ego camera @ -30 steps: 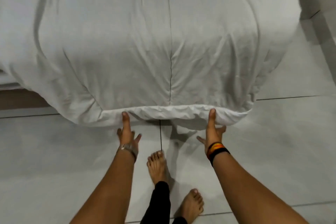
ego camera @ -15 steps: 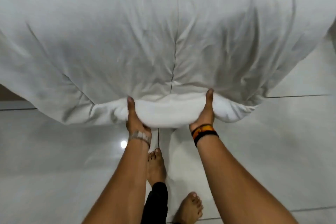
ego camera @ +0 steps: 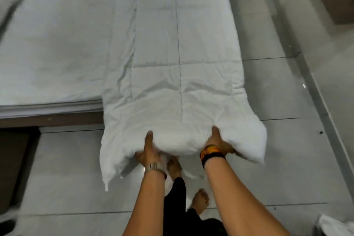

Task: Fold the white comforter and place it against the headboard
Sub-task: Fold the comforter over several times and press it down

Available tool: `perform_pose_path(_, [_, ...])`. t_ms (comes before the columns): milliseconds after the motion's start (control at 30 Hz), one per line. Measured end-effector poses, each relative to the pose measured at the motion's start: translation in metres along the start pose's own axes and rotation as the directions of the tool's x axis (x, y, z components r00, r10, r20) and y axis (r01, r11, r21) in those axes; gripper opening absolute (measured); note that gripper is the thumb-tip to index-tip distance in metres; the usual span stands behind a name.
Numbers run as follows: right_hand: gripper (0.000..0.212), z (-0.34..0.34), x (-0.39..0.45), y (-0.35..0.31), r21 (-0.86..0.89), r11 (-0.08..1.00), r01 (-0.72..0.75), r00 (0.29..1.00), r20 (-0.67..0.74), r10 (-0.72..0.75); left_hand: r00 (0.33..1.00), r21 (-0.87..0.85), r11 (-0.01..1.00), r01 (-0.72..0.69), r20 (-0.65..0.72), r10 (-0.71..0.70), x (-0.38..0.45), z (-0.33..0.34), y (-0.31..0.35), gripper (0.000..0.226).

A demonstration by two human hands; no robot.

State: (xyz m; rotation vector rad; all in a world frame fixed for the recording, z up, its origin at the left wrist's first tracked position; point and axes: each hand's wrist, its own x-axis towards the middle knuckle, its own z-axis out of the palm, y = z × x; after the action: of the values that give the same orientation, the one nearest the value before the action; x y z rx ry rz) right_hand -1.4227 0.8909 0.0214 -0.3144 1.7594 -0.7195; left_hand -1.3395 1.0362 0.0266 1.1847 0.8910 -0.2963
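**Folding step: foot end lifted**

I judge the fold is in progress. Both hands grip the near end of the comforter (ego camera: 172, 63), which lies as a long strip on the bed (ego camera: 53, 44) toward 12 o'clock. Left hand (ego camera: 148, 151) and right hand (ego camera: 216, 143) hold with thumbs on top, arms extended. Next I must carry this end toward 12.

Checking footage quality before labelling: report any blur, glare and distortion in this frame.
Head view: motion blur smears the far-left edge; specular glare spots dot the glossy floor tiles; wide-angle bending curves the right-side tile lines; the white comforter held by left hand and right hand stays fairly sharp.
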Motion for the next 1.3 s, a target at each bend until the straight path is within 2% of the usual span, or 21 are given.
perform_pose_path(133, [0.125,0.051,-0.048,-0.073,0.002,0.994,0.11,0.987,0.117,-0.11,0.988,0.002,0.988,-0.152,-0.004,0.152,-0.034,0.078,0.061,0.114])
perform_pose_path(200, [0.121,0.091,-0.056,-0.109,-0.007,0.988,0.152,0.975,0.167,-0.148,0.976,0.015,0.977,-0.214,0.032,0.214,-0.036,0.122,0.084,0.114])
perform_pose_path(300, [0.114,0.16,-0.057,-0.161,0.0,0.98,0.198,0.947,0.259,-0.192,0.944,0.093,0.945,-0.313,0.145,0.298,-0.018,0.194,0.116,0.099])
perform_pose_path(367, [0.107,0.214,-0.048,-0.193,0.014,0.984,0.177,0.9,0.403,-0.168,0.89,0.105,0.916,-0.387,0.302,0.341,0.008,0.251,0.139,0.083])
perform_pose_path(400, [0.099,0.24,-0.043,-0.208,0.026,0.986,0.167,0.858,0.489,-0.159,0.841,0.116,0.895,-0.431,0.409,0.353,0.023,0.279,0.151,0.073])
perform_pose_path(433, [0.09,0.263,-0.037,-0.22,0.021,0.979,0.201,0.817,0.547,-0.18,0.782,0.148,0.86,-0.487,0.513,0.354,0.039,0.305,0.161,0.064])
perform_pose_path(500, [0.077,0.293,-0.021,-0.232,-0.069,0.923,0.378,0.759,0.593,-0.266,0.683,0.221,0.794,-0.566,0.665,0.302,0.068,0.343,0.171,0.053])
perform_pose_path(600, [0.062,0.301,0.009,-0.205,-0.214,0.78,0.588,0.734,0.545,-0.404,0.652,0.338,0.699,-0.63,0.72,0.238,0.109,0.361,0.158,0.048])
perform_pose_path(667, [0.07,0.277,0.035,-0.161,-0.39,0.669,0.633,0.767,0.432,-0.474,0.65,0.425,0.569,-0.704,0.708,0.276,0.128,0.34,0.132,0.048])
perform_pose_path(733, [0.095,0.251,0.051,-0.12,-0.6,0.633,0.49,0.862,0.226,-0.453,0.684,0.585,0.357,-0.729,0.598,0.417,0.145,0.303,0.1,0.064])
perform_pose_path(767, [0.108,0.242,0.054,-0.106,-0.626,0.689,0.364,0.917,0.113,-0.382,0.719,0.683,0.286,-0.673,0.511,0.47,0.149,0.283,0.087,0.082])
perform_pose_path(800, [0.119,0.236,0.057,-0.097,-0.594,0.761,0.26,0.954,0.035,-0.298,0.782,0.759,0.315,-0.57,0.383,0.491,0.151,0.264,0.077,0.104])
perform_pose_path(833, [0.127,0.238,0.062,-0.093,-0.536,0.822,0.192,0.973,-0.003,-0.229,0.856,0.792,0.425,-0.438,0.224,0.466,0.155,0.254,0.07,0.125])
perform_pose_path(867, [0.133,0.244,0.067,-0.093,-0.468,0.871,0.151,0.984,-0.012,-0.176,0.915,0.786,0.548,-0.287,0.054,0.401,0.159,0.25,0.066,0.135])
perform_pose_path(933, [0.143,0.261,0.074,-0.101,-0.364,0.928,0.082,0.996,-0.012,-0.092,0.939,0.659,0.751,-0.049,-0.226,0.26,0.167,0.252,0.072,0.134])
perform_pose_path(1000, [0.148,0.275,0.074,-0.107,-0.331,0.944,0.0,0.999,-0.038,-0.013,0.916,0.424,0.905,0.027,-0.373,0.148,0.178,0.264,0.081,0.136])
perform_pose_path(1067, [0.15,0.279,0.074,-0.108,-0.332,0.943,-0.022,0.998,-0.065,0.001,0.903,0.272,0.962,0.003,-0.415,0.114,0.183,0.271,0.085,0.139])
perform_pose_path(1133, [0.15,0.277,0.075,-0.105,-0.301,0.954,0.01,0.998,-0.06,-0.03,0.898,0.241,0.97,-0.027,-0.421,0.13,0.182,0.27,0.084,0.138])
perform_pose_path(1300, [0.141,0.266,0.066,-0.122,-0.221,0.954,0.202,0.979,0.037,-0.198,0.922,0.19,0.961,-0.2,-0.296,0.25,0.16,0.266,0.101,0.127])
